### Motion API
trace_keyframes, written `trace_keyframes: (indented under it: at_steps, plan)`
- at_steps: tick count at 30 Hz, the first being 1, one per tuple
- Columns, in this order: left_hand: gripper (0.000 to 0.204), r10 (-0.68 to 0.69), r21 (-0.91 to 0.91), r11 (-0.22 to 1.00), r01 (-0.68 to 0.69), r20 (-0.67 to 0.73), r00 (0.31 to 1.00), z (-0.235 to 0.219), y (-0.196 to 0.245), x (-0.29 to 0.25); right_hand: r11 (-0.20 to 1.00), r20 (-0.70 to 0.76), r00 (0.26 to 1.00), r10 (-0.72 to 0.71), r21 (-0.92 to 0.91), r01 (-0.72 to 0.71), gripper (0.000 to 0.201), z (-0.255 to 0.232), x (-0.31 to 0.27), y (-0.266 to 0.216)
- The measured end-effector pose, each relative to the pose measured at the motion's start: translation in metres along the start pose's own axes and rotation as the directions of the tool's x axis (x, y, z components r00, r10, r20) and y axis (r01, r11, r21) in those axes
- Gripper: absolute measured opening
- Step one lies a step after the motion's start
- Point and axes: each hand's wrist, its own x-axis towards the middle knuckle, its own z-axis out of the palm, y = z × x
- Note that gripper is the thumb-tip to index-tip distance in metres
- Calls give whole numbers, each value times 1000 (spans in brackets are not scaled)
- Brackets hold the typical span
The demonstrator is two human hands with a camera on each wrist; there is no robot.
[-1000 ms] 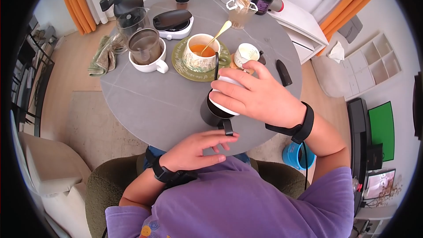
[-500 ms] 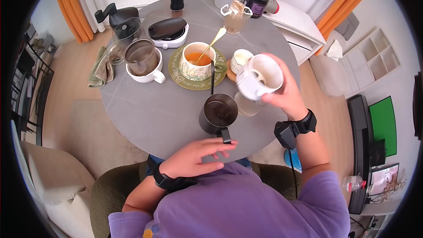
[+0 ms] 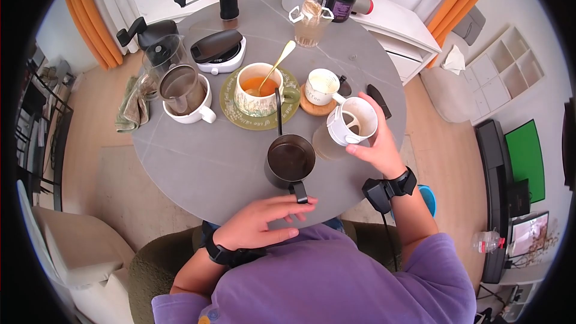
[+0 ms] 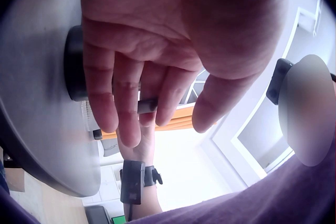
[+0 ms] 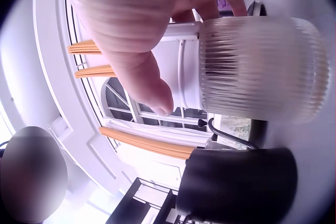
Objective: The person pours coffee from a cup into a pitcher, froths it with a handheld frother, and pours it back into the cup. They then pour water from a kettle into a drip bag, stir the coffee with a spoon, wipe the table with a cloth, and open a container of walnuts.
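My right hand (image 3: 384, 144) grips a white coffee dripper (image 3: 360, 117), fingers behind it and thumb at its near side. The dripper sits on the mouth of a ribbed clear glass (image 5: 262, 66), which stands on the table. Left of it is a black gooseneck pot (image 3: 290, 165), lidless, with dark liquid inside and its thin spout (image 3: 279, 111) pointing away from me. My left hand (image 3: 258, 222) lies by the pot's handle (image 3: 299, 191), fingers loosely extended and overlapping the handle's lower end. In the left wrist view, the handle tip (image 4: 148, 106) shows between those fingers.
Beyond the pot, a patterned teacup (image 3: 258, 96) holds amber liquid and a gold spoon (image 3: 282, 60) on a green saucer (image 3: 237, 117). A small white cup (image 3: 321, 87) stands on a wooden coaster (image 3: 315, 108). A white mug (image 3: 189, 114) and scale (image 3: 222, 60) are left.
My right hand has moved from over the black pot to the right, carrying the white dripper, then lowered it onto the ribbed glass. The left hand stays by the pot's handle.
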Motion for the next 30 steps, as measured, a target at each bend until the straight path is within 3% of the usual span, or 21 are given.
trace_keyframes:
  at_steps: [7,9,11,15,17,19,23,25,28,30]
  plan:
    - [45,-12,41,999,12,20,1000,-2,3,0,996,-18,1000,-23,-85,21,112,4,-3,20]
    - [45,0,46,999,-1,15,1000,-2,0,0,997,-21,1000,-14,-81,13,107,5,-4,20]
    - [45,12,49,999,-13,10,1000,-2,-1,-1,970,-18,999,32,-239,-35,99,1,-6,26]
    - [46,-11,102,995,6,57,998,-7,0,-1,978,-39,999,27,-207,-34,90,-1,-9,31]
    - [47,-10,50,999,7,58,998,-6,-1,-2,972,-63,997,43,-227,-56,90,-3,-8,10]
    - [48,-18,63,998,14,69,997,-8,-1,-2,990,-58,998,-19,-143,10,89,-12,-5,-10]
    - [50,0,61,998,-6,97,995,-10,0,-1,984,-63,989,-130,-127,121,86,-36,35,-55]
    - [50,-3,54,999,-2,99,995,-11,2,-2,964,-63,986,-153,-230,135,85,-45,66,-71]
    - [49,-47,17,999,45,102,994,-13,3,-2,939,-29,977,-210,-283,194,82,-54,124,-61]
    - [46,1,141,990,-17,108,994,-17,3,-5,944,-32,972,-232,-249,217,79,-53,156,-40]
